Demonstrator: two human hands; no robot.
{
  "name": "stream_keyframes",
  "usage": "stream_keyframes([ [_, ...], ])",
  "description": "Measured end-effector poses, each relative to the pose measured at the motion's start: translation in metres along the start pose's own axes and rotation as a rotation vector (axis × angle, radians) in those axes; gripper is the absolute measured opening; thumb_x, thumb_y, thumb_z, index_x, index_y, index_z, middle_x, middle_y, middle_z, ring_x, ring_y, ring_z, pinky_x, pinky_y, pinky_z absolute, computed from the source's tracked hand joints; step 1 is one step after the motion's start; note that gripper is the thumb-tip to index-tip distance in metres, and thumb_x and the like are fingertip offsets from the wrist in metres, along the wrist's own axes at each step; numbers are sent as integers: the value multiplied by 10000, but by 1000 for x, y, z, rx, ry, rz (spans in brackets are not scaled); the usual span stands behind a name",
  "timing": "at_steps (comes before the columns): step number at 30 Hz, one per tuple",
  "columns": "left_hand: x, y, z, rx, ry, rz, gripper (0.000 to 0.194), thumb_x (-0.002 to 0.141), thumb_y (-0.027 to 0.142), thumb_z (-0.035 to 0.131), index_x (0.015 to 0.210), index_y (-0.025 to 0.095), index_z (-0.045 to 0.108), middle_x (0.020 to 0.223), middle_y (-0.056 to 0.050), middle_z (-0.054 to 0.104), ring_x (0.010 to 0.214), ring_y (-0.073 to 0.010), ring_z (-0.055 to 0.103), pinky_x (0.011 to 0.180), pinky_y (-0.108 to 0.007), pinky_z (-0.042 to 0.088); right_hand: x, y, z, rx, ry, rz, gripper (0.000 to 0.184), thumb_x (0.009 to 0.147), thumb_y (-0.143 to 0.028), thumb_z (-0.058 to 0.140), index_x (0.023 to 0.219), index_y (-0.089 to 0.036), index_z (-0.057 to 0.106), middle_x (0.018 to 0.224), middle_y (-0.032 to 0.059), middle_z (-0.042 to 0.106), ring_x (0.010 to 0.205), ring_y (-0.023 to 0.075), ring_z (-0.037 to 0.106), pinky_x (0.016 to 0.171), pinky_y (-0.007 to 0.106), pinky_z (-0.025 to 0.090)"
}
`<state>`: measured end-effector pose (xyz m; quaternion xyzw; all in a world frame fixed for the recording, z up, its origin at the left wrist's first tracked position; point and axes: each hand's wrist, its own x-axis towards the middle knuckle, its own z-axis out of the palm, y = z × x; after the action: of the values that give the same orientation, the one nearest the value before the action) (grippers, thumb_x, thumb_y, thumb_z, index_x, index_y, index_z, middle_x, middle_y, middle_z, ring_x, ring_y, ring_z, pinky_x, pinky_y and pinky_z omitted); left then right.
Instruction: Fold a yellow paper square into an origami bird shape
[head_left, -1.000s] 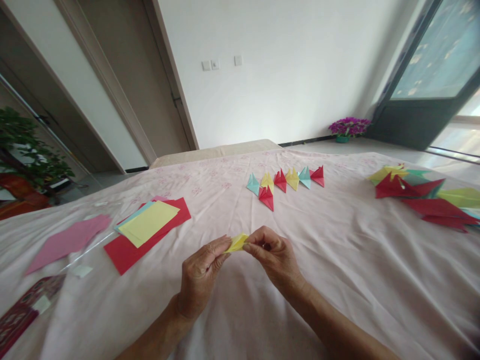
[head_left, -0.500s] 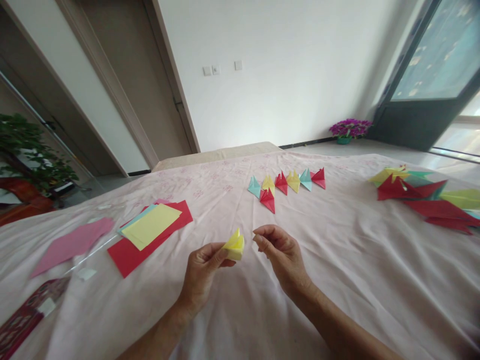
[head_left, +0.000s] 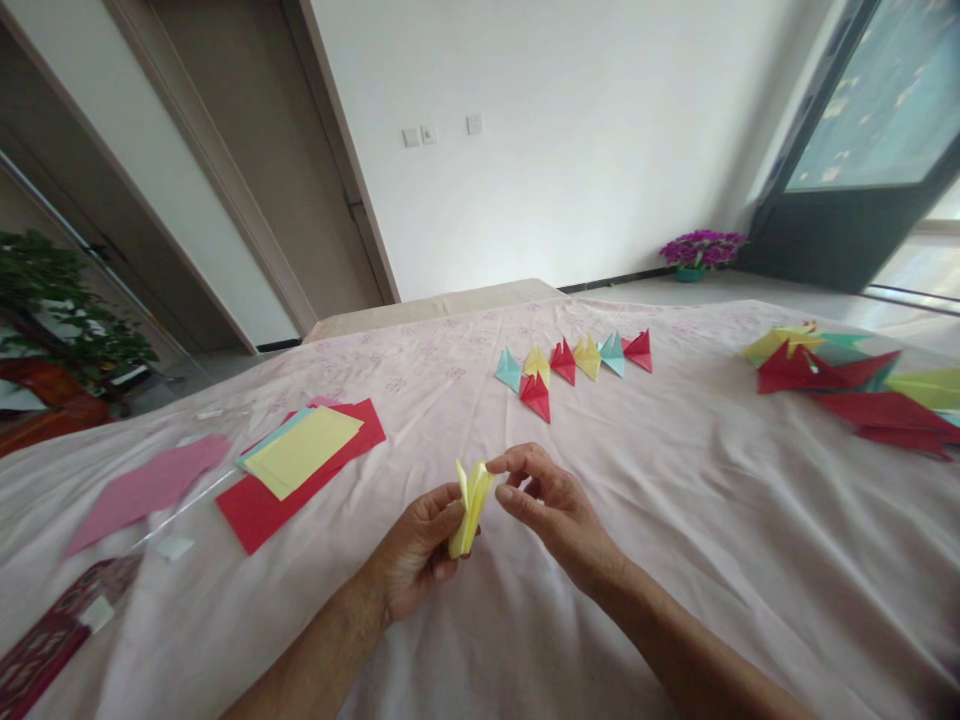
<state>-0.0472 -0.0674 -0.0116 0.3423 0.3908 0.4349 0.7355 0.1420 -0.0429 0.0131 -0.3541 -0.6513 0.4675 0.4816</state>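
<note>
A folded piece of yellow paper (head_left: 474, 505) is pinched between the thumb and fingers of my left hand (head_left: 420, 545), its upper flaps standing apart. My right hand (head_left: 551, 505) is just to its right, thumb and index finger apart. The right index fingertip is at the paper's upper right tip; whether it touches I cannot tell. Beyond my hands, several small folded paper figures in blue, yellow and red stand in a row, with one red figure (head_left: 535, 397) in front of the row's left end.
At the left, yellow sheets (head_left: 304, 455) lie on red paper (head_left: 259, 520), near pink paper (head_left: 150, 490) and a dark red packet (head_left: 60, 630). Larger folded red figures (head_left: 817, 370) are heaped at the right. A pale pink cloth (head_left: 675, 580) covers the surface.
My left hand has turned the yellow paper more upright and lowered it slightly. My right hand has come left to the paper's top, its thumb and index finger parting.
</note>
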Motion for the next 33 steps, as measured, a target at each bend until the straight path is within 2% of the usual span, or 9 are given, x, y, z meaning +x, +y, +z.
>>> stream_keyframes([
  [6,0,2,-2,48,-6,-13,400,759,394,748,1047,142,634,639,35,497,438,-21,343,317,-105,229,1,-3,-2,8,0,15,156,796,-377,642,838,-227,654,919,26,514,826,169,490,652,273,366],
  [13,-2,3,1,104,-10,-26,491,782,392,726,1191,151,601,653,44,439,450,-22,246,324,-124,151,2,-4,-1,70,-22,74,197,761,-398,671,766,-204,637,848,17,544,749,151,480,633,264,361],
  [17,-1,4,1,60,19,18,495,776,386,732,1195,160,594,655,51,434,459,-26,228,333,-123,166,1,-3,0,103,35,180,267,753,-425,680,887,-203,617,734,-13,533,612,121,431,563,254,342],
  [19,0,4,1,46,30,31,496,774,387,733,1192,161,589,652,52,435,463,-29,234,336,-121,170,1,-2,0,96,48,212,290,749,-438,683,884,-192,607,699,-20,527,585,116,419,547,253,334],
  [22,2,3,0,42,60,39,510,762,387,744,1187,160,576,659,50,447,466,-30,249,336,-121,173,2,-1,0,56,27,199,279,747,-444,681,793,-178,608,679,-12,533,597,119,429,553,255,333],
  [26,3,2,1,50,77,40,504,766,382,740,1182,160,566,660,52,452,457,-27,243,334,-122,178,2,3,2,50,16,177,256,741,-426,689,772,-184,612,669,-14,534,597,119,430,554,255,328],
  [33,1,3,2,54,23,43,503,771,396,733,1189,159,589,644,57,430,455,-25,234,333,-122,167,1,1,0,86,-31,110,273,736,-449,714,762,-188,639,786,17,584,691,145,489,631,278,363],
])
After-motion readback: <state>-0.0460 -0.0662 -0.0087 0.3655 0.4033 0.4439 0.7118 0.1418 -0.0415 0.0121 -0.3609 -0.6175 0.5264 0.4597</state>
